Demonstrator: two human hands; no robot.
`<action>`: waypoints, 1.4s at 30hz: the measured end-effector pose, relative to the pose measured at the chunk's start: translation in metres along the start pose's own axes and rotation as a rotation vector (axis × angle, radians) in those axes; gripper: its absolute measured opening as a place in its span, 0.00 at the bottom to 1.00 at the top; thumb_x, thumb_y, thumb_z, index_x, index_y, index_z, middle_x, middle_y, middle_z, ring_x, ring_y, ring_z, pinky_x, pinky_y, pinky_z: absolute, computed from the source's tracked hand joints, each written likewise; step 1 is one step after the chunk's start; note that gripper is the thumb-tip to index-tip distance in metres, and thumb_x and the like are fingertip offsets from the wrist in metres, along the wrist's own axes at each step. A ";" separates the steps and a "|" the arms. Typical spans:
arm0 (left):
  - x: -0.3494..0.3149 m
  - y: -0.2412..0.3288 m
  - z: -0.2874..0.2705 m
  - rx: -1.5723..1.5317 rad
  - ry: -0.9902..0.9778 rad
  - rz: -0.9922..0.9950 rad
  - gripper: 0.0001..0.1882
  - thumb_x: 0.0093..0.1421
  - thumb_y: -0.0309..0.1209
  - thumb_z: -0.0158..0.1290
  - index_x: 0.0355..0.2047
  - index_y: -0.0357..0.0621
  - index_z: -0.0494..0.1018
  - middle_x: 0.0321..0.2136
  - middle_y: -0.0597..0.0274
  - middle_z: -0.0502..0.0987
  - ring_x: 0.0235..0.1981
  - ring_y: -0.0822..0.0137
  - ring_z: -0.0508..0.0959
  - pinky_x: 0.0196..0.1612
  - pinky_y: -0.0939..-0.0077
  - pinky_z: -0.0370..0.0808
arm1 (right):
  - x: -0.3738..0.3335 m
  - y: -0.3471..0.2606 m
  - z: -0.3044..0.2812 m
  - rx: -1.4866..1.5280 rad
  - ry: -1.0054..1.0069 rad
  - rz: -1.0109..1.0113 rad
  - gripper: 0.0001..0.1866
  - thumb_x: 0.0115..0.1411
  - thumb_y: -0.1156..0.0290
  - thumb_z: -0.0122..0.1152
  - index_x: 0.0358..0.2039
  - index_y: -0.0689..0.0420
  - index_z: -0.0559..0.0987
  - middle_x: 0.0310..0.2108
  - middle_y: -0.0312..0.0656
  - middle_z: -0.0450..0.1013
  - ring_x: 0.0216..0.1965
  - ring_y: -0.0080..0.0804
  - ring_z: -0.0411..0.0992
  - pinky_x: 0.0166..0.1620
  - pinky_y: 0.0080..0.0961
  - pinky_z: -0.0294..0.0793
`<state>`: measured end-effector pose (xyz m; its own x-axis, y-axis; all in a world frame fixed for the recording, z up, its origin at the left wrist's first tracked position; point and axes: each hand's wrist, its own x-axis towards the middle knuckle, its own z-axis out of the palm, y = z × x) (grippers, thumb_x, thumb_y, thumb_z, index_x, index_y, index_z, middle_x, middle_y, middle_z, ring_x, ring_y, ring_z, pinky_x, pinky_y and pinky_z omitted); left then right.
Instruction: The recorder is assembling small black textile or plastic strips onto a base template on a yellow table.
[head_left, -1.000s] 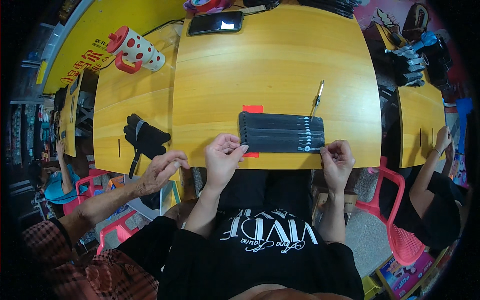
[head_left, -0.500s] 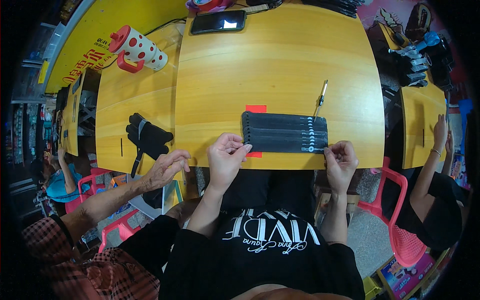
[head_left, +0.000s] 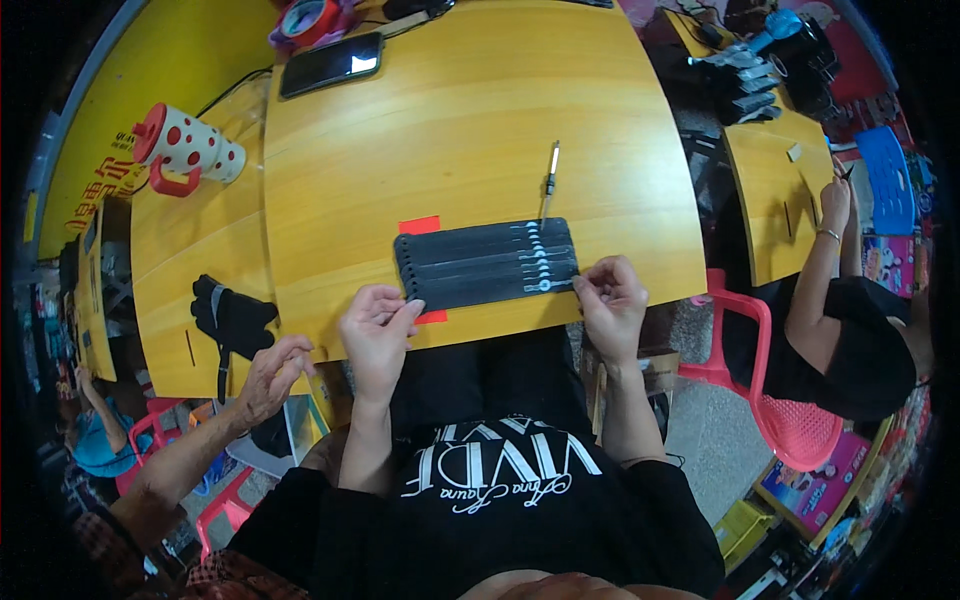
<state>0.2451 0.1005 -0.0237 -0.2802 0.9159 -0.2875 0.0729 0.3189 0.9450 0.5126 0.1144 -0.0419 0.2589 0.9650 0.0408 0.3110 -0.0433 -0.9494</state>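
A row of overlapping flat black cards (head_left: 470, 265) lies on the yellow table in front of me. They have rounded, notched left ends and small white printing near the right. My left hand (head_left: 378, 328), fingers curled, pinches the near left corner between thumb and forefinger. At the near right corner, my right hand (head_left: 612, 305) is closed in a similar pinch. Red tape (head_left: 419, 225) shows beyond the cards and again under their near left edge. A thin pen-like tool (head_left: 551, 180), dark in the middle with a pale end, lies just past the cards, its tip near them.
A co-worker's hand (head_left: 272, 375) hovers at the table edge on my left, by a strapped black cloth bundle (head_left: 230, 318). Farther off are a spotted tumbler (head_left: 195, 148) and a phone (head_left: 332, 66). A pink chair (head_left: 790, 425) and another seated person are at right.
The whole view has shifted, with table and cards now farther left and slightly tilted. Both my hands keep to the same card corners.
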 end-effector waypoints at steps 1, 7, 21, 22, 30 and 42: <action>0.000 0.001 0.000 0.026 0.013 -0.010 0.10 0.53 0.20 0.60 0.33 0.37 0.71 0.23 0.65 0.75 0.18 0.79 0.75 0.16 0.90 0.68 | -0.001 0.003 0.001 0.042 0.010 0.010 0.07 0.52 0.84 0.62 0.26 0.62 0.72 0.20 0.34 0.68 0.21 0.15 0.63 0.24 0.14 0.63; 0.001 0.000 0.001 0.010 0.002 0.001 0.10 0.53 0.20 0.61 0.33 0.37 0.71 0.23 0.65 0.75 0.18 0.79 0.75 0.16 0.90 0.68 | -0.001 0.006 0.002 0.091 0.044 0.014 0.08 0.51 0.85 0.62 0.25 0.61 0.71 0.19 0.34 0.68 0.21 0.16 0.65 0.24 0.15 0.63; 0.001 0.002 0.005 0.043 0.025 -0.019 0.10 0.53 0.20 0.61 0.32 0.38 0.71 0.21 0.66 0.75 0.18 0.80 0.74 0.17 0.90 0.68 | 0.004 -0.005 0.005 -0.040 0.076 -0.019 0.09 0.49 0.85 0.61 0.22 0.61 0.70 0.17 0.36 0.67 0.19 0.16 0.65 0.22 0.16 0.63; 0.002 0.001 0.006 0.059 0.025 0.012 0.10 0.53 0.20 0.61 0.32 0.37 0.71 0.21 0.66 0.75 0.18 0.80 0.73 0.18 0.89 0.68 | 0.005 -0.007 0.006 -0.087 0.080 -0.024 0.09 0.49 0.85 0.62 0.22 0.61 0.70 0.16 0.36 0.67 0.18 0.16 0.65 0.22 0.16 0.63; 0.009 0.000 -0.003 0.305 -0.012 0.213 0.08 0.51 0.20 0.61 0.23 0.36 0.71 0.14 0.68 0.71 0.16 0.81 0.67 0.19 0.83 0.61 | 0.003 -0.005 0.002 -0.149 0.066 -0.087 0.08 0.50 0.84 0.61 0.22 0.61 0.70 0.15 0.38 0.66 0.17 0.18 0.65 0.21 0.18 0.63; 0.024 0.004 -0.038 0.791 0.253 0.710 0.05 0.56 0.26 0.56 0.30 0.35 0.75 0.24 0.51 0.77 0.22 0.52 0.76 0.26 0.64 0.71 | -0.008 -0.001 -0.007 -0.467 0.169 -0.357 0.04 0.53 0.77 0.60 0.31 0.58 0.75 0.28 0.48 0.69 0.28 0.50 0.71 0.30 0.40 0.70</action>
<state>0.2026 0.1149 -0.0211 -0.1137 0.9053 0.4093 0.8651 -0.1124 0.4888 0.5172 0.1053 -0.0393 0.1947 0.8882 0.4162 0.7633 0.1293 -0.6330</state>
